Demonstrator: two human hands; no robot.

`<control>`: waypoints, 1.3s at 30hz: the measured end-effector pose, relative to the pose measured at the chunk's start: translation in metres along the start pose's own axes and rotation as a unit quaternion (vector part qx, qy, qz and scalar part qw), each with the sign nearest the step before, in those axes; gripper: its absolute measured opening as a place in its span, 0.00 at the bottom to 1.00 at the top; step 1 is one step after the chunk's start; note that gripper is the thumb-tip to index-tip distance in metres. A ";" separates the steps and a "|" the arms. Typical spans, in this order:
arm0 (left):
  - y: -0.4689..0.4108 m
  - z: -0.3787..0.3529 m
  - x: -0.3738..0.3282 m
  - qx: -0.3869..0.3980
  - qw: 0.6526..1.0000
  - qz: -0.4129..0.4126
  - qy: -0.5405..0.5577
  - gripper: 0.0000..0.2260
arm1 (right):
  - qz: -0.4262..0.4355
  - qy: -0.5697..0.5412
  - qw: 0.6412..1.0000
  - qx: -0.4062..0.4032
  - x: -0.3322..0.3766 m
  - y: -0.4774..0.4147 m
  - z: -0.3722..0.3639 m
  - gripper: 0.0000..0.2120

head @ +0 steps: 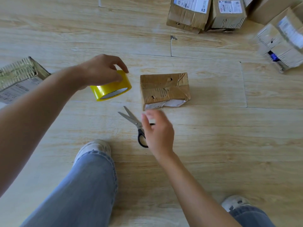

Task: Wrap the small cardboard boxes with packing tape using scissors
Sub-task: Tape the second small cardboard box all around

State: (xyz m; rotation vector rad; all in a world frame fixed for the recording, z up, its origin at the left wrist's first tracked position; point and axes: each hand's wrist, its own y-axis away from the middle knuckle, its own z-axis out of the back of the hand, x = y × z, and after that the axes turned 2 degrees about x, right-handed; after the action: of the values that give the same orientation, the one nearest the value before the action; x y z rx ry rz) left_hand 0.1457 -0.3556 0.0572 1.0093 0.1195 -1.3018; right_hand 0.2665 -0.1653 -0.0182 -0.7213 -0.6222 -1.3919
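A small, crumpled cardboard box (164, 89) wrapped in brown tape lies on the wooden floor (213, 136) in the middle of the view. Left of it, my left hand (102, 71) grips a yellow roll of packing tape (111, 89) from above, held just over the floor. Black-handled scissors (133, 124) lie on the floor with their blades apart, just in front of the box. My right hand (158, 133) hovers over the scissor handles with relaxed fingers and holds nothing; it hides part of the handles.
Several more taped boxes (206, 13) with shipping labels are piled at the back right, and others (282, 43) at the right edge. An opened cardboard box (18, 79) lies at the left. My jeans-clad legs (85, 190) and white shoes (94, 148) are in the foreground.
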 end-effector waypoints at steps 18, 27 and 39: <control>0.015 -0.008 -0.005 0.030 0.998 -0.017 -0.043 0.17 | -0.175 -0.252 0.951 -0.032 0.033 -0.084 0.032 0.05; 0.006 -0.008 0.011 -0.065 0.990 0.032 -0.118 0.26 | -0.187 -0.221 0.952 -0.101 0.003 -0.102 0.061 0.06; -0.030 -0.020 0.019 -0.130 0.983 0.021 -0.130 0.21 | -0.239 -0.096 0.961 -0.099 -0.063 -0.144 0.076 0.09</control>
State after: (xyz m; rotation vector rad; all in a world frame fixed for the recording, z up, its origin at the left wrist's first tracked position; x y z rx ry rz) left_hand 0.1357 -0.3538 0.0179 0.6111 0.0650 -1.3297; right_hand 0.1197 -0.0713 -0.0050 -0.9121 -0.8576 -1.8628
